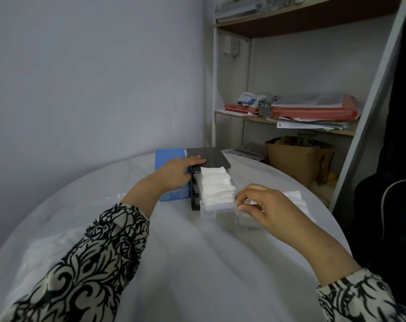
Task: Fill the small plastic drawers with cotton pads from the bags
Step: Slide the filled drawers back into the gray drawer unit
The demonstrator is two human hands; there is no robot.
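the black drawer cabinet [209, 159] on the white table [185, 252] is taken as the landmark. its top is pressed by the left hand [177, 173], fingers laid out flat along the near left edge, so the cabinet is steadied. a clear plastic drawer [214, 209] is pulled out from the cabinet's front toward the person, and it is packed with a row of white cotton pads [217, 184] that stands higher than the drawer walls. just right of the drawer's front, the right hand [262, 205] is held with fingers curled; thumb and forefinger appear pinched together at the front end of the row, though whether a pad is actually caught between them cannot be told. more white pads [295, 198], seemingly in a clear bag, lie behind that hand, to the right of the cabinet. a blue box [170, 175] is set against the cabinet's left side.

the pads are judged to be very light, soft and compressible, easily shed or splayed if taken loosely. they are best taken as a squeezed stack by the flat faces, not by single edges. the drawer is judged light, stiff and slippery, so it should be held by its front lip.
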